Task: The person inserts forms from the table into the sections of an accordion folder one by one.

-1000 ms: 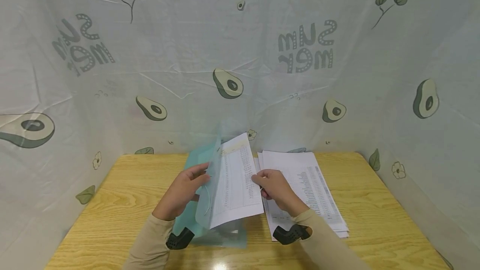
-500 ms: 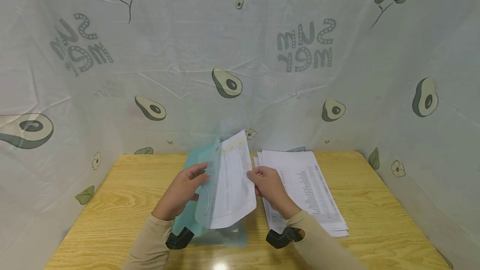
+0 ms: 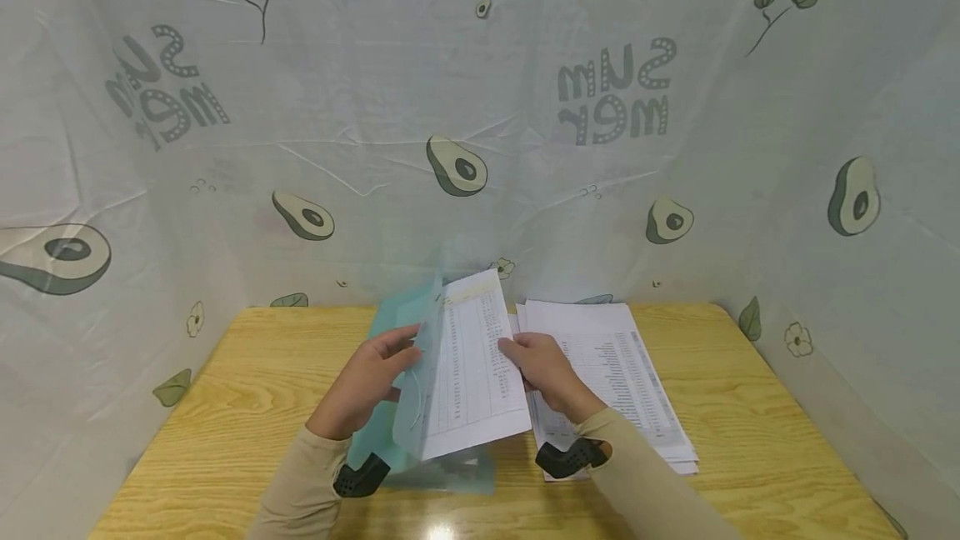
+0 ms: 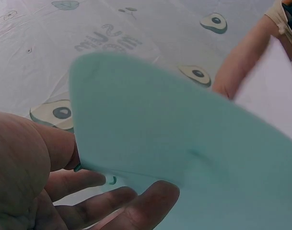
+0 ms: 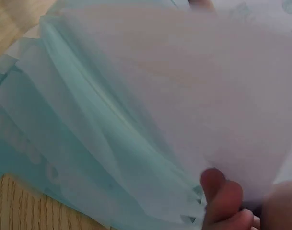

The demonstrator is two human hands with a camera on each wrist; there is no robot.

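The printed sheet [image 3: 476,382] is raised at a tilt inside the spread teal folder [image 3: 386,440], its left side running in behind the lifted translucent cover [image 3: 429,357]. Whether it is one leaf or several cannot be told. Its long axis runs away from the person, top end toward the back of the tabletop [image 3: 757,423], and its lower right corner sticks out beyond the folder.

The relation that matters most, I judge, is sideways: the sheet lies leftward from the right hand's grip and rightward from the left hand's, with the cover standing between it and most of the left hand. The right hand [image 3: 547,369] is the nearer one, pinching the sheet about midway along its right edge, thumb on the printed face and fingers behind. The left hand [image 3: 363,386] holds the cover by its outer edge between thumb and fingers, the fingers loosely spread; how firmly it presses cannot be told.

Just right of the folder, a paper stack [image 3: 626,386] lies flat, partly under the right hand and forearm. Behind the tabletop hangs a pale curtain [image 3: 480,90] printed with avocados.
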